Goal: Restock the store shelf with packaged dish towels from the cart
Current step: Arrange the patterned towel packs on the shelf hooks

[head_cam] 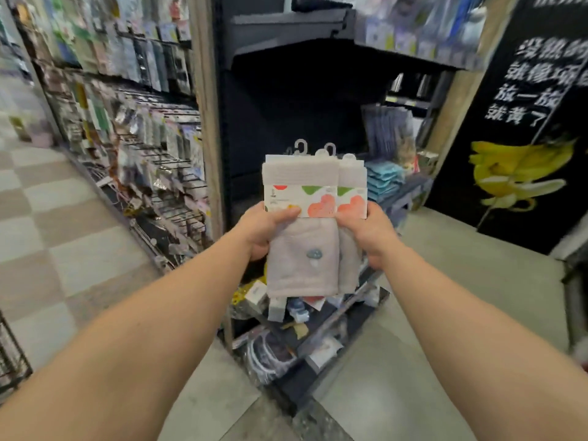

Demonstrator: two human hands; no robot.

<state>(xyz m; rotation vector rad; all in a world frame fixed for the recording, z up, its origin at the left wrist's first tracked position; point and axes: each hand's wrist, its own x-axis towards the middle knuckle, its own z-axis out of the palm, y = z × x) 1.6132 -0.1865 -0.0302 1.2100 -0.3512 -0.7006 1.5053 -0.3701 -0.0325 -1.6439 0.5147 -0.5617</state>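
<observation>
- Both bare forearms reach forward from the bottom corners and converge at mid-frame.
- The left hand has its thumb laid across the front and fingers curled behind what it grips.
- The right hand grips likewise, its back toward the camera.

Both bare arms reach forward, holding up a small stack of grey folded dish towels with white paper bands printed in red and green shapes and clear plastic hanger hooks on top. The left hand grips the stack's left edge, thumb across the band; the right hand grips the right edge. Below the towels, toward 6 o'clock, stands a dark cart cluttered with mixed packaged goods. At 12 o'clock rises a dark shelving unit. At 10 o'clock, blurred pegboard racks of hanging packets. At 2 o'clock, a black poster with a yellow banana.
</observation>
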